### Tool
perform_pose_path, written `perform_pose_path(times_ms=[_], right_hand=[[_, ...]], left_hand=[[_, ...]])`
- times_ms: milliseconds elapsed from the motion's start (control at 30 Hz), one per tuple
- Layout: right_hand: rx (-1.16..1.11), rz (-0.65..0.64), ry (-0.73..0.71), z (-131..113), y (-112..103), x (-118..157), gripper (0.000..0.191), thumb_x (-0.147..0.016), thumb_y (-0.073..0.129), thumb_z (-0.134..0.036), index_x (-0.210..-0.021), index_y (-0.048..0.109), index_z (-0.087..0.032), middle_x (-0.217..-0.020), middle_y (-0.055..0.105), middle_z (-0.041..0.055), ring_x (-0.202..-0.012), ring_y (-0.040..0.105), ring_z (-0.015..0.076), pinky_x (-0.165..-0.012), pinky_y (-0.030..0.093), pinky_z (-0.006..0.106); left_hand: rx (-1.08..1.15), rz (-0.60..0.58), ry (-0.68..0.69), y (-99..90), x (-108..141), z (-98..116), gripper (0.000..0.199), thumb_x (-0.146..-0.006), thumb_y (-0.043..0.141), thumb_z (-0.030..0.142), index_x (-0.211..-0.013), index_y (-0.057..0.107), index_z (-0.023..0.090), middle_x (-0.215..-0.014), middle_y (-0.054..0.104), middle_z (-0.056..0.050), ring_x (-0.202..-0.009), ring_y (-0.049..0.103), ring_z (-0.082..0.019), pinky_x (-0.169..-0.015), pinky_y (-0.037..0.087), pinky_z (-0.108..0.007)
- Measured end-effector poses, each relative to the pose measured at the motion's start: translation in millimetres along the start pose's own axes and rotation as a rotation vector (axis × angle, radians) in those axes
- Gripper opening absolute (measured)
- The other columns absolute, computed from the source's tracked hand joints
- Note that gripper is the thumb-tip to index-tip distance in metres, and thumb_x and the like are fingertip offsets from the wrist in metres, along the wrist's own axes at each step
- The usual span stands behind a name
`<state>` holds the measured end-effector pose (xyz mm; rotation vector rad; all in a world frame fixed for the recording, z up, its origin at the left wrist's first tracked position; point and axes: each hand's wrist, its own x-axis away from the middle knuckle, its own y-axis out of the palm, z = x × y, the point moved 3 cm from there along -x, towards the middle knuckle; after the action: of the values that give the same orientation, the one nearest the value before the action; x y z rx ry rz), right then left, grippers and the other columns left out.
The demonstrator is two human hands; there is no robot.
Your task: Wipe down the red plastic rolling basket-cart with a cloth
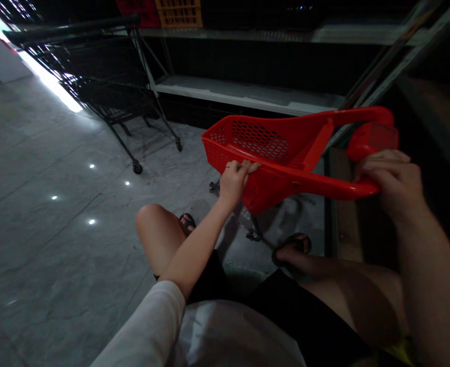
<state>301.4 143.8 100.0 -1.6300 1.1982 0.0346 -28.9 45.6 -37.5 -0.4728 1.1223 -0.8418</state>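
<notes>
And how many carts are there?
2. One red cart, touched by the left hand and right hand; one dark cart, upper left. More may be hidden in the dark.

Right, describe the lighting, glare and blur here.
Head view: dim overall, blown-out glare behind the dark shopping cart at upper left; head view: small bright reflections on the grey floor, near-black shadow above the lower shelf; head view: red shopping cart clear, right hand slightly soft.

We have our left grip (234, 179) on the near rim (280, 169) of a red cart (269, 186), our right grip (394, 177) around its handle (347, 187); a dark metal trolley (75, 32) stands on the grey floor (56, 265)
</notes>
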Motion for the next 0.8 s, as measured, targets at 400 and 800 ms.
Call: perform_pose_path(times_ms=[400,800], right_hand=[[0.301,-0.292,0.086,-13,-9,-16,0.027,-0.078,0.046,-0.048,-0.067,0.062,-0.029,-0.086,0.078,0.0147,-0.097,0.074,0.0369,-0.102,0.051,0.058],[0.847,-0.157,0.178,-91,39,5,0.061,-0.101,0.032,-0.05,-0.085,0.082,-0.018,-0.074,0.074,0.0171,-0.07,0.067,0.0285,-0.059,0.025,0.033]], left_hand=[[0.441,0.055,0.227,-28.0,-30,89,0.041,-0.107,0.049,0.011,-0.141,0.068,0.024,-0.144,0.07,-0.008,-0.136,0.064,-0.019,-0.122,0.052,-0.039],[0.211,-0.21,0.301,-15.9,-41,97,0.044,-0.107,0.046,0.014,-0.144,0.066,0.027,-0.146,0.073,-0.004,-0.138,0.065,-0.019,-0.136,0.033,-0.047]])
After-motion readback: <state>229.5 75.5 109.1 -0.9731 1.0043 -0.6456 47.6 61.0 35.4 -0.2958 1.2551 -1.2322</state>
